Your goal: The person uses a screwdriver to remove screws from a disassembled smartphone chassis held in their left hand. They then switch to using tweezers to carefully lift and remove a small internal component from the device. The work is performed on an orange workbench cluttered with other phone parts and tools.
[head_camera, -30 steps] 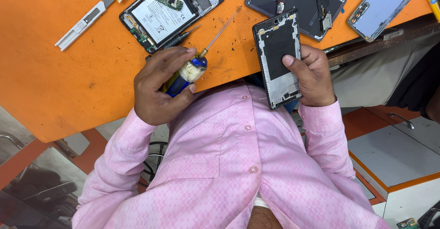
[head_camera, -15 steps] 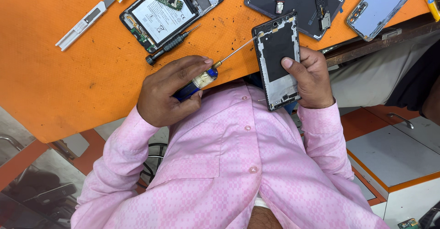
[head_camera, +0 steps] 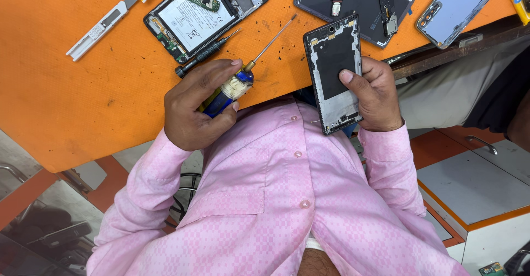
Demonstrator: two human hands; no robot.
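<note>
Two hands work at the near edge of the orange table (head_camera: 83,104). Left hand (head_camera: 196,107) is curled tight around a blue-handled screwdriver (head_camera: 243,69), its thin shaft slanting up over the tabletop. Right hand (head_camera: 375,91) grips a phone frame (head_camera: 334,71) upright, thumb pressed on its dark inner face. Farther in lie a black driver (head_camera: 207,52), an opened phone (head_camera: 204,13) and a back cover (head_camera: 356,2). Since half a second ago the screwdriver tip has swung away from the frame.
</note>
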